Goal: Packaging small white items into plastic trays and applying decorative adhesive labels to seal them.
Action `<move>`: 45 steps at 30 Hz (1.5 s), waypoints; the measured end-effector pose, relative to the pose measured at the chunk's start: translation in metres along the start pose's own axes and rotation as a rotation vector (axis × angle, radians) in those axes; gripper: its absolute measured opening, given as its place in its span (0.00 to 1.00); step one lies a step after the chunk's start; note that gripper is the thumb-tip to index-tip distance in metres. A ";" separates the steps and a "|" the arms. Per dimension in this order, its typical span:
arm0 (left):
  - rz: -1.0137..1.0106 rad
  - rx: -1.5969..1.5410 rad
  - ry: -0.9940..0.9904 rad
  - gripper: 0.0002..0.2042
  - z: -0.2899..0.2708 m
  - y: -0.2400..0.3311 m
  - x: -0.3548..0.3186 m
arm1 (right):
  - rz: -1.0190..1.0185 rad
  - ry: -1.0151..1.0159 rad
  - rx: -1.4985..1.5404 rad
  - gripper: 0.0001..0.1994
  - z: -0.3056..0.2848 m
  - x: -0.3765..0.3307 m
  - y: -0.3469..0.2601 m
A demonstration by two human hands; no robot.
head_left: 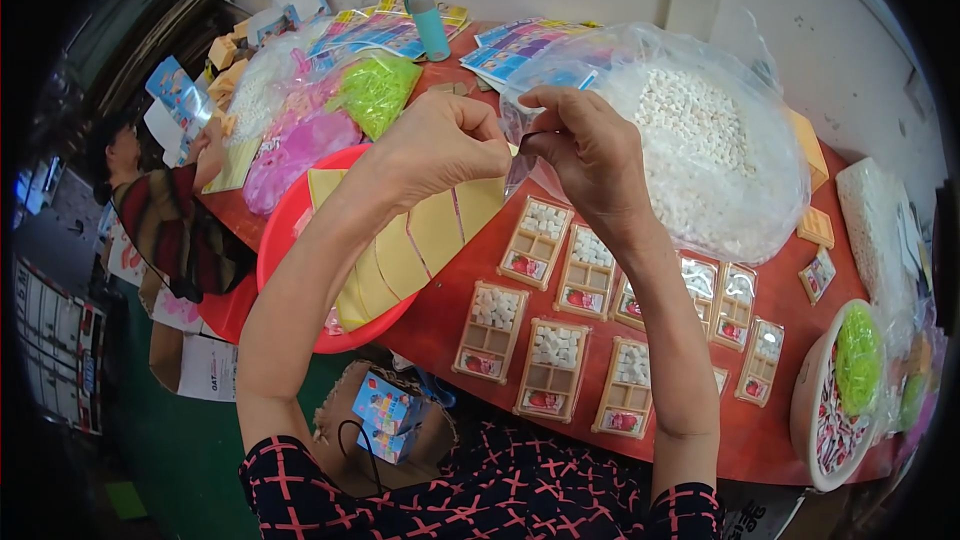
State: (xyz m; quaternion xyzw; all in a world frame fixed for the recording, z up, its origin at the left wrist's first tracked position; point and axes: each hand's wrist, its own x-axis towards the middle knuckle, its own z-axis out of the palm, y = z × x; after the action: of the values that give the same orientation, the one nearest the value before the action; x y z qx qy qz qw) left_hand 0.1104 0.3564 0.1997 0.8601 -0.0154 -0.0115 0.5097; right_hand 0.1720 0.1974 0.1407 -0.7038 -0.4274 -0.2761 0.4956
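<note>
My left hand and my right hand are raised close together over the table, fingers pinched. A bit of clear plastic shows between them, but I cannot tell whether it is held or part of the bag behind. A small dark edge shows at my right thumb. Below my left arm, yellow card sheets lie across a red basin. Under and beside my right arm, several small wooden trays hold white cubes and strawberry-picture pieces in their compartments.
A large clear bag of white cubes stands behind my right hand. At the back are a teal bottle, printed sheets and a green bag. A white bowl sits far right. Another person works at left.
</note>
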 end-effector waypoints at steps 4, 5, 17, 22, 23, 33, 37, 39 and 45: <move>-0.027 0.023 0.038 0.04 0.010 0.007 -0.001 | 0.020 0.034 -0.007 0.18 -0.007 -0.006 -0.002; -0.027 0.031 0.032 0.04 0.011 0.008 -0.001 | 0.023 0.043 -0.010 0.18 -0.008 -0.008 -0.002; -0.030 -0.030 0.006 0.07 0.009 -0.005 0.001 | 0.066 0.057 0.015 0.17 -0.007 -0.017 0.009; -0.031 0.029 0.030 0.08 0.001 -0.015 0.009 | -0.167 0.098 -0.028 0.19 0.003 -0.009 0.003; -0.031 0.025 0.040 0.08 -0.002 -0.016 0.009 | -0.214 0.128 -0.075 0.19 0.008 -0.009 0.004; 0.511 0.826 0.478 0.04 -0.012 -0.033 0.001 | -0.457 0.222 -0.275 0.10 0.005 -0.012 0.005; 0.692 1.649 1.091 0.02 -0.105 -0.063 -0.007 | -0.236 0.240 -0.299 0.10 -0.044 -0.039 -0.012; 0.303 1.864 1.265 0.08 -0.189 -0.094 -0.017 | -0.034 0.310 -0.308 0.06 -0.082 -0.063 -0.018; -0.461 0.729 0.783 0.23 -0.293 -0.209 -0.032 | 0.606 0.726 0.396 0.12 -0.233 -0.203 -0.056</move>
State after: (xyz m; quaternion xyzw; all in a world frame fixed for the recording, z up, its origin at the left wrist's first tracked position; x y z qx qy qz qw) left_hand 0.0916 0.7148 0.1570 0.9015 0.3587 0.2027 0.1330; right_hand 0.0327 -0.0788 0.0847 -0.5472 -0.0487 -0.2606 0.7939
